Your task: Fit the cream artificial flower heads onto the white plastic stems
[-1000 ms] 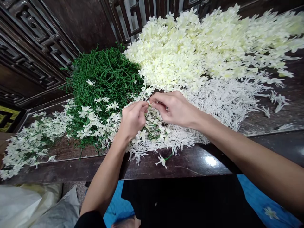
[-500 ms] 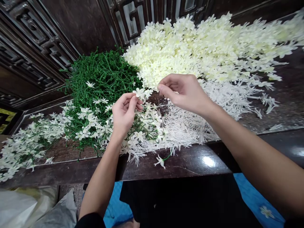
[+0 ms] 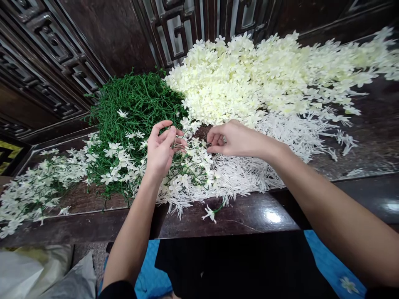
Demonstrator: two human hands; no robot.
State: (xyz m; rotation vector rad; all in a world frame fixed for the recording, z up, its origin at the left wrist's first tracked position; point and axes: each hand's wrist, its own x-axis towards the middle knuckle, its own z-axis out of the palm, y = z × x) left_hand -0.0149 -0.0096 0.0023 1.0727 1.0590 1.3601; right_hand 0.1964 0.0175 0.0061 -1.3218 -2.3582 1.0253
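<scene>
My left hand (image 3: 160,151) hovers over a heap of green sprigs with white flowers (image 3: 190,166), its thumb and fingers closed on a thin green stem. My right hand (image 3: 238,139) is just to the right, fingers curled in a pinch at the edge of the white stamen pile (image 3: 280,133); what it pinches is too small to name. A pile of bare green stems (image 3: 137,101) lies behind my left hand. A big pile of cream flower heads (image 3: 264,79) lies behind my right hand.
Everything rests on a dark wooden table (image 3: 249,218) with a carved wooden panel (image 3: 46,50) behind it. Finished flowered sprigs (image 3: 37,193) spread to the left. One loose flower (image 3: 209,213) lies near the front edge. Plastic bags (image 3: 31,272) sit below left, blue cloth (image 3: 327,259) below right.
The hands met over the sprigs, then parted. My right hand rose toward the cream pile and has come back down to the stamens. My left hand's fingers have loosened a little.
</scene>
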